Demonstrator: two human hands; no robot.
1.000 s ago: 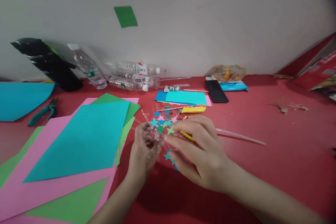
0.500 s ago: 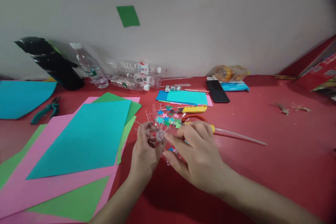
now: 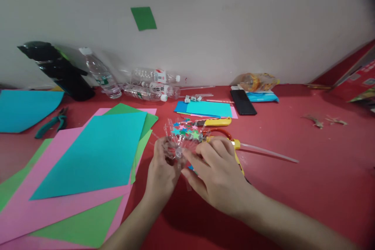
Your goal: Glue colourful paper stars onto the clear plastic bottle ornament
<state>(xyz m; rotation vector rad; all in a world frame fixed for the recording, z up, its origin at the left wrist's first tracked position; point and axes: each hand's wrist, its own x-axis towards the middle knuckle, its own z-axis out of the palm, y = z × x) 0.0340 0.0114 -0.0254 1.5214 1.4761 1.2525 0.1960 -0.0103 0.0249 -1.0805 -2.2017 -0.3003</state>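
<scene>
Closed around the near left side of a cut clear plastic bottle piece [image 3: 179, 152] is my left hand [image 3: 162, 170]. Narrow clear strips fan out from the piece's round middle. My right hand [image 3: 219, 172] is bent over its right side, index fingertip and thumb tip against the plastic at the middle. Small blue, pink and green stars [image 3: 183, 131] show among the far strips; whether they are stuck on or lie behind is hard to tell. Just beyond lies a yellow box cutter [image 3: 217, 122]. Scissors with an orange handle loop [image 3: 222, 131] are partly hidden behind my right hand.
Stacked colored paper [image 3: 93, 156] and pliers [image 3: 51, 123] lie left. Along the wall are a black flask [image 3: 58, 70], an upright bottle [image 3: 101, 74] and lying bottles [image 3: 149, 91]. A phone [image 3: 243, 102] lies behind; a yellow-handled tool with a clear stick [image 3: 268, 152] extends right.
The plastic piece has turned a little, so its strips spread more evenly and its round middle faces me. My right hand has shifted slightly, uncovering a yellow part behind it.
</scene>
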